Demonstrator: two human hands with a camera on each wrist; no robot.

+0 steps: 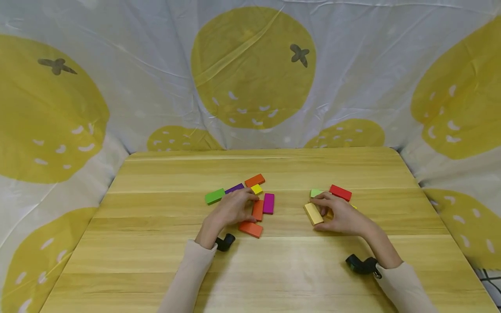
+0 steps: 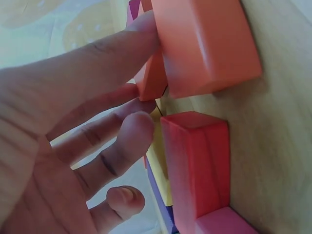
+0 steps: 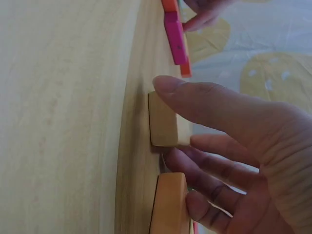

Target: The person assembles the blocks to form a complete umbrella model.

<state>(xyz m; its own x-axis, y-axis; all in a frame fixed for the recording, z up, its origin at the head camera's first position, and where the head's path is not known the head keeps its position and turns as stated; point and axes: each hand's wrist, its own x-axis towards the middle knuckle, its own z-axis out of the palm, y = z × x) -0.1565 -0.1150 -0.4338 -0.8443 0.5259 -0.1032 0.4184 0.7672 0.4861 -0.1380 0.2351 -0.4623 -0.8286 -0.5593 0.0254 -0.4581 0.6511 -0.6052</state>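
So, nearest first: a bare stretch of the pale wood-grain counter, then a flat orange-red rectangular block, painted wood by the look of it, just beside the left thumb.

A bit further in, the left grip is fairly narrow, thumb and fingertips pinching a bright orange painted-wood block end to end. Over on the right, the right grip holds a pale-yellow, bare-wood-looking rectangular block the same way, thumb at its near end.

These should be light, stiff and hard to break, honestly. The painted faces look smooth, so maybe slightly slippery; squared ends or long side faces seem the best places to hold, with a light pinch.

Next to the orange one sits a magenta rectangular block, so fingers have less room on that side. Furthest back, a dark-orange rectangular block.
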